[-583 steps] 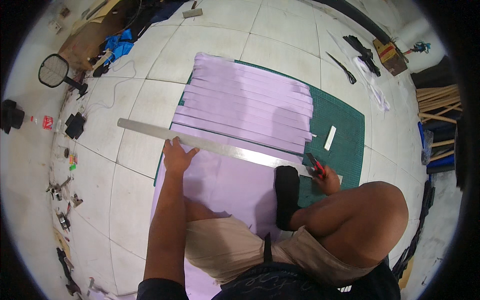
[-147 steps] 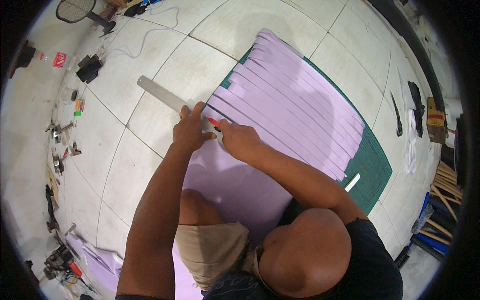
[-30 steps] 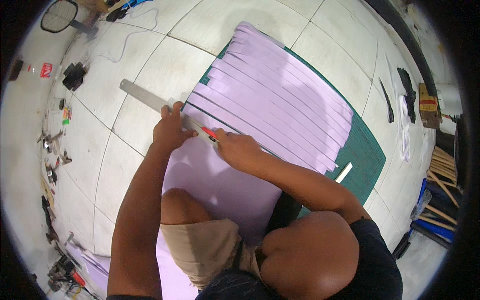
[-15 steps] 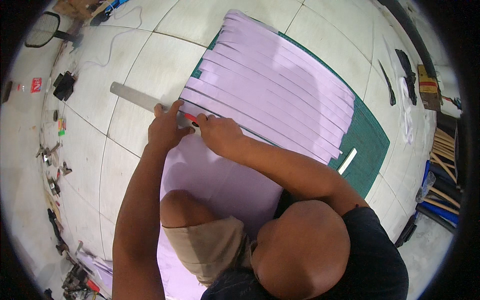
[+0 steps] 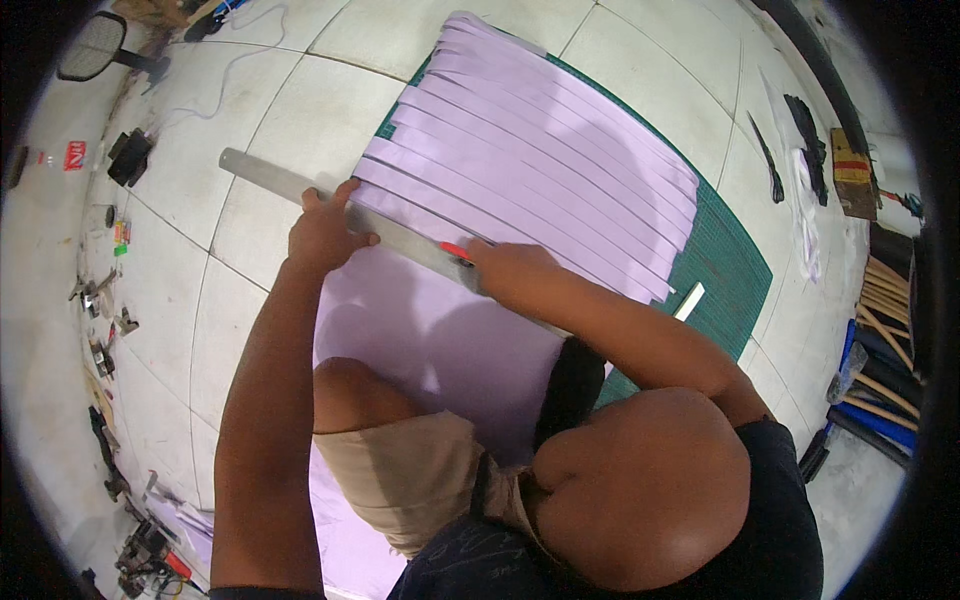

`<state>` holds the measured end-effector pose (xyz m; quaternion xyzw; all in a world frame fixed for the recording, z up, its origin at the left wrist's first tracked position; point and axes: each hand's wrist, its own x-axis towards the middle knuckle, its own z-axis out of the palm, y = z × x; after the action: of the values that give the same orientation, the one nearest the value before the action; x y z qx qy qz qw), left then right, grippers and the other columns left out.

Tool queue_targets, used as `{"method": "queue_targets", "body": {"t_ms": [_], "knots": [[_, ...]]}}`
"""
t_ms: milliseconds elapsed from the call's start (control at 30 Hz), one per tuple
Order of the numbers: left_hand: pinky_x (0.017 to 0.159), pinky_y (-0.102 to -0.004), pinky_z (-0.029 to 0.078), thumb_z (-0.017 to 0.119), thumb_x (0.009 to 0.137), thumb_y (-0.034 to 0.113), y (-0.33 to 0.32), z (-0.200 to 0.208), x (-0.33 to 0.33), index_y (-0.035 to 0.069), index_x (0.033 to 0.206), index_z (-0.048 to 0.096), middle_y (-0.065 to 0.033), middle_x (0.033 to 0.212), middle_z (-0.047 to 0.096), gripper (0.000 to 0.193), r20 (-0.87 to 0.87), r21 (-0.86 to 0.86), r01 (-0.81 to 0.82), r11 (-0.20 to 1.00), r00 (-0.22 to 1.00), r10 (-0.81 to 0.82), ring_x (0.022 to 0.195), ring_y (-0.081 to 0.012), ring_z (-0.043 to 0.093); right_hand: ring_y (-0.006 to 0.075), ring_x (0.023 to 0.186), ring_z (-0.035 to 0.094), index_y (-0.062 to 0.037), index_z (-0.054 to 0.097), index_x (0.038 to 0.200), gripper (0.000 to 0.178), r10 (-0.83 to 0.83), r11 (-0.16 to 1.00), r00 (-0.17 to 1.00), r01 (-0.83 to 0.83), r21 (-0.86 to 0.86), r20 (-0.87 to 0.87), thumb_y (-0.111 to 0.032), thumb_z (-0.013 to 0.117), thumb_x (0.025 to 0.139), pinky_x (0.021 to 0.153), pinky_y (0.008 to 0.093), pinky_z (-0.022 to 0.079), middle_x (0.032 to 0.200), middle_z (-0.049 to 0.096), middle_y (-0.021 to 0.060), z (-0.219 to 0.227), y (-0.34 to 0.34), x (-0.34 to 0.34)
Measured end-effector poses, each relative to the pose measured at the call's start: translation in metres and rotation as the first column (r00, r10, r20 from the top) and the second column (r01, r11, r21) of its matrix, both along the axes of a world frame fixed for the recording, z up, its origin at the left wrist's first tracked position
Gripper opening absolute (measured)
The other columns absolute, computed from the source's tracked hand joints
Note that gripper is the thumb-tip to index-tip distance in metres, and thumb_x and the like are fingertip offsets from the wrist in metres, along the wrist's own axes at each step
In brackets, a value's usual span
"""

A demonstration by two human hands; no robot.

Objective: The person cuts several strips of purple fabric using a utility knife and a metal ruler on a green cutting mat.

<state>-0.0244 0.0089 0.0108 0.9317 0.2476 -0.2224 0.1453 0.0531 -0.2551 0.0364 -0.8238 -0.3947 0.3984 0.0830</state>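
My left hand (image 5: 327, 232) presses on a long metal ruler (image 5: 268, 178), its thumb and fingers spread. The ruler lies slantwise over a lilac sheet (image 5: 430, 310), and its far left end sticks out over the tiles. In my right hand (image 5: 512, 268) is a red utility knife (image 5: 456, 251), its tip end against the ruler's far edge around mid-length; the blade cannot be made out. Beyond the ruler, the lilac material is cut into several long parallel strips (image 5: 560, 150). Under them shows a green cutting mat (image 5: 735, 262).
A white bar-shaped piece (image 5: 690, 300) rests on the mat's right side. Scissors (image 5: 770, 165) and a box (image 5: 853, 172) are farther right, above rolls and sticks (image 5: 885, 295). Along the left wall are a black device (image 5: 130, 157), a racket (image 5: 95, 47) and small tools. My bent knees flank the near sheet.
My right hand has slid rightward along the ruler with the utility knife, away from my left hand. My left hand stays on the ruler; the whole view has shifted slightly.
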Motion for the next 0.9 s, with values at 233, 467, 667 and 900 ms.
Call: {"method": "queue_targets", "body": {"t_ms": [233,467,667,900], "knots": [[0.094,-0.046,0.053,0.086,0.072,0.034,-0.007,-0.005,0.001,0.029,0.146,0.041,-0.0274,0.14,0.038,0.087,0.024,-0.003,-0.03,1.0,0.999,0.03,0.11,-0.0418,0.063,0.0416,0.089,0.069,-0.0063,0.048,0.122,0.028,-0.041,0.911,0.999,0.025,-0.412,-0.031,-0.022,0.042,0.1,0.074,0.053,0.054,0.096,0.069,0.0255,0.024,-0.154,-0.021],[0.094,-0.0455,0.053,0.088,0.068,0.031,0.001,-0.006,-0.005,0.025,0.145,0.039,-0.0288,0.139,0.038,0.092,0.064,-0.041,-0.026,0.999,0.998,0.029,0.11,-0.042,0.062,0.0411,0.084,0.07,-0.0068,0.048,0.118,0.022,-0.026,0.763,1.0,0.016,-0.646,-0.007,-0.018,0.045,0.098,0.07,0.0537,0.055,0.089,0.07,0.0221,0.048,-0.292,-0.044],[0.098,-0.0455,0.05,0.089,0.067,0.031,0.005,-0.022,-0.006,0.01,0.143,0.042,-0.0307,0.141,0.037,0.092,0.087,-0.013,-0.051,0.999,0.995,0.052,0.117,-0.0453,0.057,0.0408,0.08,0.069,-0.0043,0.051,0.108,0.02,-0.032,0.776,0.983,0.139,-0.616,0.181,-0.021,0.05,0.097,0.067,0.0535,0.054,0.084,0.069,0.0201,0.084,-0.294,-0.021],[0.098,-0.0474,0.048,0.069,0.084,0.026,0.001,-0.036,-0.007,0.006,0.131,0.051,-0.0323,0.141,0.037,0.054,0.256,-0.071,-0.121,0.99,0.957,0.136,0.116,-0.0481,0.055,0.041,0.081,0.067,-0.0065,0.05,0.108,0.022,-0.368,0.929,0.906,0.366,0.051,0.209,-0.026,0.053,0.097,0.07,0.0532,0.051,0.09,0.066,0.021,0.065,-0.197,0.007]]}}
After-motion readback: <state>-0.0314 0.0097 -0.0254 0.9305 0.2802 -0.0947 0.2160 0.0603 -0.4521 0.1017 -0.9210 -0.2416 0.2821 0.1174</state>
